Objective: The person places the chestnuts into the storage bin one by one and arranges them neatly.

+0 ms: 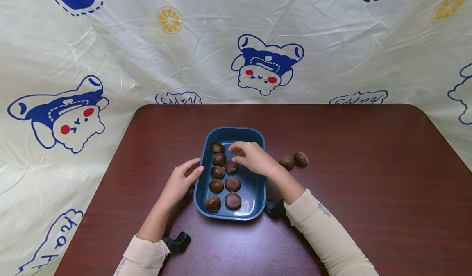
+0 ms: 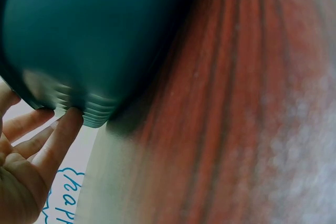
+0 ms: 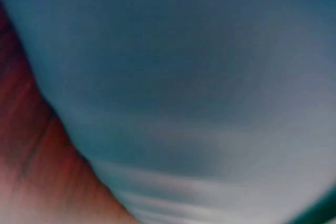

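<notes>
A blue rectangular tray (image 1: 254,194) holds several brown chestnuts (image 1: 232,184) in two columns, the left one longer. At the tray's left side, my left hand (image 1: 180,180) rests its thumb and fingertips against the rim and outer wall. The left wrist view has those fingers (image 2: 62,137) fairly straight along the ribbed tray wall (image 2: 79,40). My right hand (image 1: 254,158) reaches over the right rim into the tray. Its thumb and index finger are apart beside the uppermost chestnut (image 1: 231,167) of the right column, with nothing visible between them. Blurred tray wall (image 3: 173,77) fills most of the right wrist view.
Two loose chestnuts (image 1: 301,159) lie on the brown table (image 1: 368,194) right of the tray, close to the right forearm. Behind the table hangs a white printed cloth (image 1: 206,67). Black wrist devices (image 1: 178,242) stick out beneath both forearms.
</notes>
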Available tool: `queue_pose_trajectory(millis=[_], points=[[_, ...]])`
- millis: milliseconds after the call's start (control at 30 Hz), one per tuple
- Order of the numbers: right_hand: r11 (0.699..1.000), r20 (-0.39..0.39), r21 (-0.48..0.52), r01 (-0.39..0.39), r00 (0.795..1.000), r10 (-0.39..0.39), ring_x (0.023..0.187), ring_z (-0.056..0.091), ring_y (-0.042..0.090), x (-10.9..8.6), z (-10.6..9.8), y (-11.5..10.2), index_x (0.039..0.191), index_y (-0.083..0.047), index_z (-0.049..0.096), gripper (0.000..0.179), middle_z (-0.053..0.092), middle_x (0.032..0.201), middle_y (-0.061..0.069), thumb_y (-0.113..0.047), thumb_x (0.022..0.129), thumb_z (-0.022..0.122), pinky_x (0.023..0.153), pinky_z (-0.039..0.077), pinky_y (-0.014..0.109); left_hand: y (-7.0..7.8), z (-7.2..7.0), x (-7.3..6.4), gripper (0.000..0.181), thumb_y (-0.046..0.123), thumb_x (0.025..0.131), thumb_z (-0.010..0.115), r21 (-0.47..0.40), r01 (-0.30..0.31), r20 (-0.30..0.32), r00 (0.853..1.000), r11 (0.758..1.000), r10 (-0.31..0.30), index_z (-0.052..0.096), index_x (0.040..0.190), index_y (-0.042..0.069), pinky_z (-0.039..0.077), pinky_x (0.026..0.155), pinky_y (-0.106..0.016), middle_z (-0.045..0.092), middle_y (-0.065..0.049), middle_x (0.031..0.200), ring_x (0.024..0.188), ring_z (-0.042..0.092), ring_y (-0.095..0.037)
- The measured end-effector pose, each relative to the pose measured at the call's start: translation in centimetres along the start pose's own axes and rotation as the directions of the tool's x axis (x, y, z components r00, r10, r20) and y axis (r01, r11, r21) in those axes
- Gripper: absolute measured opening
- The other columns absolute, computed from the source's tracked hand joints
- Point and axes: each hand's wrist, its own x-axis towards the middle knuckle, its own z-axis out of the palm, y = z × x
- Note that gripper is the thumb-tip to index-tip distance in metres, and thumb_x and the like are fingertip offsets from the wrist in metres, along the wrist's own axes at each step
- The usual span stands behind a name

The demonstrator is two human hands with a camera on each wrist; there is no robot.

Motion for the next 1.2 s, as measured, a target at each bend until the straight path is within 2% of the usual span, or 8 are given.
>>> queue_pose_trajectory(millis=[300,467,667,900,1200], points=[[0.995,-0.105,0.093,0.02,0.994,-0.01,0.099,0.057,0.021,-1.5,-2.3,0.5,0.112,-0.004,0.057,0.028,0.059,0.11,0.012,-0.012,0.086,0.061,0.085,0.046,0.035,0.0,-0.1,0.1,0.038,0.012,0.091,0.053,0.001,0.0,0.011,1.0,1.0,0.0,0.048,0.124,-0.005,0.047,0.082,-0.041,0.055,-0.026,0.113,0.1,0.056,-0.037],[0.993,-0.172,0.118,0.007,0.985,0.013,0.098,0.057,0.02,-2.8,-3.7,0.8,0.112,-0.005,0.057,0.029,0.06,0.109,0.011,-0.012,0.085,0.063,0.084,0.047,0.036,0.1,-0.1,0.1,0.038,0.012,0.091,0.054,0.016,-0.002,0.006,1.0,1.0,0.002,0.049,0.124,-0.005,0.047,0.081,-0.041,0.055,-0.026,0.112,0.098,0.057,-0.037],[0.994,-0.242,0.108,0.006,0.97,0.021,0.097,0.058,0.021,-4.5,-5.3,1.3,0.115,-0.004,0.056,0.033,0.06,0.11,0.011,-0.013,0.084,0.063,0.084,0.047,0.038,0.1,-0.1,0.1,0.038,0.013,0.091,0.054,0.025,0.0,0.005,1.0,1.0,-0.001,0.049,0.124,-0.005,0.048,0.081,-0.041,0.056,-0.025,0.112,0.098,0.057,-0.036],[0.997,-0.316,0.071,-0.03,0.947,0.051,0.097,0.058,0.023,-6.2,-6.8,2.7,0.114,-0.007,0.057,0.032,0.06,0.109,0.01,-0.014,0.084,0.064,0.083,0.047,0.04,0.0,-0.1,0.1,0.038,0.012,0.091,0.053,0.025,-0.007,0.004,1.0,1.0,0.007,0.049,0.124,-0.005,0.048,0.081,-0.041,0.056,-0.026,0.112,0.098,0.057,-0.037],[0.995,-0.322,0.051,-0.083,0.942,0.095,0.097,0.057,0.027,-7.2,-7.8,4.9,0.114,-0.004,0.055,0.031,0.059,0.11,0.014,-0.016,0.085,0.062,0.084,0.045,0.043,-0.1,-0.1,0.1,0.038,0.012,0.091,0.053,0.01,-0.001,0.004,1.0,1.0,0.001,0.048,0.124,-0.006,0.048,0.081,-0.041,0.055,-0.026,0.112,0.098,0.057,-0.037]])
